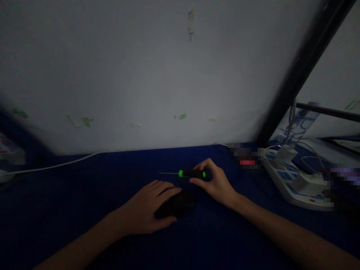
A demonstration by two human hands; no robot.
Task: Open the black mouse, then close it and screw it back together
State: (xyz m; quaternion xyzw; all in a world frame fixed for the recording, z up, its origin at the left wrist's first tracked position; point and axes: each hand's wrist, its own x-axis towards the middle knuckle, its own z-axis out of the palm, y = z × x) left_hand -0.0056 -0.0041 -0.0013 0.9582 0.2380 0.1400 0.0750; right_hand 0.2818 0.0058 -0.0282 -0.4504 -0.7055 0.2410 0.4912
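Between the fingers and thumb of my right hand (216, 183) is a screwdriver (192, 173) with a black handle and bright green ends. Its thin shaft points left, roughly level with the blue surface. My left hand (150, 208) is wrapped over one end of a dark, rounded object that looks like a computer mouse (182, 202), lying on the blue surface (112, 180) just below the screwdriver. The underside of the mouse and part of its left end are hidden by my hand.
A white power strip (298, 198) with plugged-in adapters (308, 183) lies at the right, near a black metal frame post (303, 60). A white cable (64, 164) runs along the left toward the wall (157, 75). A red item (247, 162) lies beside the strip, blurred.
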